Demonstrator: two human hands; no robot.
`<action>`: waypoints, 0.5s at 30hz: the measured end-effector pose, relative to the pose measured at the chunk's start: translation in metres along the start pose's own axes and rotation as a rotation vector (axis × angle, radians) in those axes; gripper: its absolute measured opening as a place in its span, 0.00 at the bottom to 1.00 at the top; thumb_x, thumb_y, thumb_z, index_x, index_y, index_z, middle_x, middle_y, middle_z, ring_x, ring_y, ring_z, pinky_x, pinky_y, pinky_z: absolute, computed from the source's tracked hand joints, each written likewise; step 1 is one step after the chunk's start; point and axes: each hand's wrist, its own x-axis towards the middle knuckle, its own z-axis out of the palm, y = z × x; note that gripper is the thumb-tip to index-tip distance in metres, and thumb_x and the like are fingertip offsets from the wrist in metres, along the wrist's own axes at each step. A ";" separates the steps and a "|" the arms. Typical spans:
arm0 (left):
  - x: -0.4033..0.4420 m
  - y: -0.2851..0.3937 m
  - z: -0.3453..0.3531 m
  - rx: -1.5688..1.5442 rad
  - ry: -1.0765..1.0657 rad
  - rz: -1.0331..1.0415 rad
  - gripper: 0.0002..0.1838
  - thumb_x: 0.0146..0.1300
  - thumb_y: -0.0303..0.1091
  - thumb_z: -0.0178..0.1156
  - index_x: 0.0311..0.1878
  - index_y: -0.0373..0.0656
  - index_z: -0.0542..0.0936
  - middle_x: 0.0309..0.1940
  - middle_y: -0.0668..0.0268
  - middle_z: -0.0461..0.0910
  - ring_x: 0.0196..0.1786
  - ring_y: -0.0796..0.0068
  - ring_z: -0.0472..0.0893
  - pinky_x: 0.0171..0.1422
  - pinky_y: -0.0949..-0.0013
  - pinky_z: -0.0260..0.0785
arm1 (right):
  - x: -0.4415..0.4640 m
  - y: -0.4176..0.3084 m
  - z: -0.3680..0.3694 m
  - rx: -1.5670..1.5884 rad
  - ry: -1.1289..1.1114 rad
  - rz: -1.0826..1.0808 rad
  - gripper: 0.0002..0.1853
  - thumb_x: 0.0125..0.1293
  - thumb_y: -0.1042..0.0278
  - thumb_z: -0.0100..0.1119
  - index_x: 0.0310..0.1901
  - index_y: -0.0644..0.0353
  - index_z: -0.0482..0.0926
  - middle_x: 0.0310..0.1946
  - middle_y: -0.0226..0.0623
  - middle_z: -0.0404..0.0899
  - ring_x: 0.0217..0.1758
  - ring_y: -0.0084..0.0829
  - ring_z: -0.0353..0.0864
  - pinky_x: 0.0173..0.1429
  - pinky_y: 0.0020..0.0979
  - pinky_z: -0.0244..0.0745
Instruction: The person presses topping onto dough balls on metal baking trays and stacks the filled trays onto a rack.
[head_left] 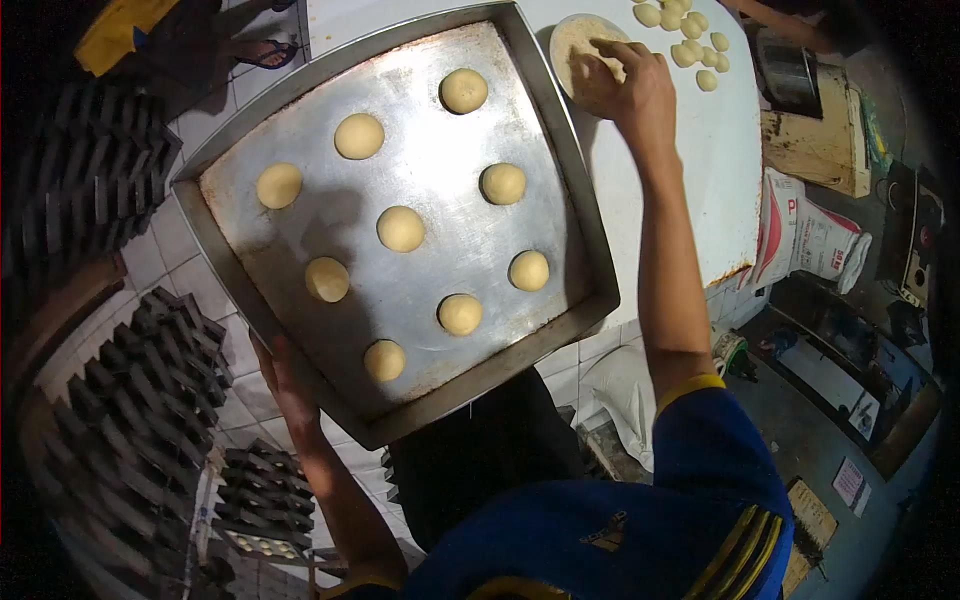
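A large metal baking tray [430, 270] is tilted in front of me, with several round dough balls [401, 229] spaced out across its base. My left hand [288, 375] grips the tray's wall at the lower left, and its fingers are partly hidden by the rim. Over a round bowl [562, 45] of pale, crumb-like coating, my right hand [635, 90] reaches in with the fingers apart. Nothing held in it is visible. Further along the white table [690, 170], a cluster of smaller dough balls [690, 50] lies to the right of the bowl.
Stacks of dark trays [150, 370] stand on the tiled floor at left, with a rack [265, 490] below. Another person's foot in a sandal [265, 53] shows at top left, an arm [780, 22] at top right. A flour sack [805, 235] stands beyond the table's edge.
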 end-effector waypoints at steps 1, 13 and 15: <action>0.001 -0.001 -0.001 0.010 -0.013 -0.037 0.45 0.81 0.58 0.54 0.88 0.45 0.50 0.83 0.57 0.59 0.81 0.57 0.63 0.85 0.51 0.54 | 0.003 0.006 0.000 -0.001 0.002 0.000 0.15 0.66 0.63 0.72 0.53 0.53 0.91 0.47 0.45 0.90 0.49 0.49 0.84 0.57 0.46 0.80; -0.001 0.014 0.009 -0.001 -0.045 0.046 0.36 0.83 0.49 0.54 0.84 0.38 0.60 0.76 0.58 0.69 0.75 0.63 0.69 0.80 0.62 0.58 | 0.017 -0.001 -0.005 0.350 -0.235 0.271 0.16 0.73 0.56 0.68 0.49 0.60 0.92 0.39 0.48 0.92 0.43 0.45 0.93 0.52 0.40 0.85; 0.000 0.020 0.017 0.016 -0.030 0.045 0.36 0.82 0.51 0.54 0.83 0.40 0.61 0.74 0.59 0.70 0.72 0.63 0.71 0.77 0.59 0.61 | 0.013 -0.024 -0.002 0.445 -0.239 0.214 0.17 0.74 0.56 0.68 0.52 0.62 0.91 0.40 0.44 0.93 0.45 0.36 0.93 0.53 0.34 0.84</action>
